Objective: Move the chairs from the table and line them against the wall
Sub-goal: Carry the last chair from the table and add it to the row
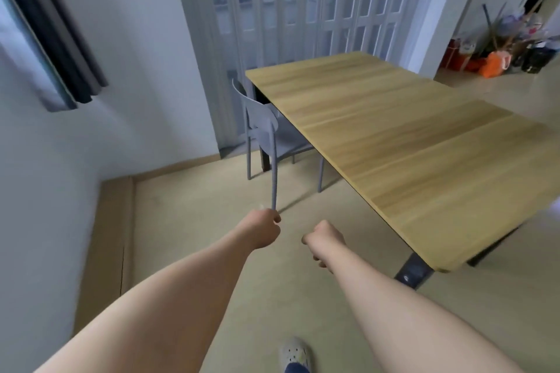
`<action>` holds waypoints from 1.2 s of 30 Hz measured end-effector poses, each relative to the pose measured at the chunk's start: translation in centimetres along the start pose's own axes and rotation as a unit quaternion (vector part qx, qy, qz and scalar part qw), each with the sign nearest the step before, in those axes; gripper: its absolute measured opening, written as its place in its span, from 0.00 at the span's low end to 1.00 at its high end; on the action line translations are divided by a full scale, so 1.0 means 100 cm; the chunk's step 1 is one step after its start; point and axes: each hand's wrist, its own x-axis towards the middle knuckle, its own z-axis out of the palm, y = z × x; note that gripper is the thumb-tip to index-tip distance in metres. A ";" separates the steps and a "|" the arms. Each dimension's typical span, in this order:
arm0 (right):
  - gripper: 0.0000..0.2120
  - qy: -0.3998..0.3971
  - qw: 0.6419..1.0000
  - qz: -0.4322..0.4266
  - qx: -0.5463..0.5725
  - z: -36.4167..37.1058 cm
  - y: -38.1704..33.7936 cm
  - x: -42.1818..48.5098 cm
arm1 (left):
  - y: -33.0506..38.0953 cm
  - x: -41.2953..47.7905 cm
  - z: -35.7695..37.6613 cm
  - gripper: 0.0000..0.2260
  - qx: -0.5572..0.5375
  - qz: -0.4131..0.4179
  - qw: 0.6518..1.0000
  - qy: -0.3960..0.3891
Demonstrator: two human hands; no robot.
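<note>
Grey chair sits tucked at the table, off the wall; none lined up in view. Your left hand and right hand are curled, holding nothing. Task looks barely begun.

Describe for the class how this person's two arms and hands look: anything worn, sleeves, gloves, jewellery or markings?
The left forearm and right forearm are bare to the picture's lower edge; no sleeves show. The left hand and right hand wear no gloves, and no watch, bracelet or ring is visible. No markings can be made out.
</note>
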 end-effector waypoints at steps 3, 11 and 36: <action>0.07 -0.011 1.000 -0.017 -0.019 -0.006 -0.045 0.054 | -0.003 0.045 -0.028 0.19 -0.009 -0.023 1.000 0.004; 0.15 -0.054 0.994 -0.057 -0.083 0.002 -0.159 0.165 | -0.021 0.161 -0.117 0.19 -0.039 -0.085 0.995 0.034; 0.12 0.108 0.937 -0.181 -0.280 0.052 -0.448 0.427 | -0.086 0.530 -0.336 0.20 0.064 0.015 0.998 0.009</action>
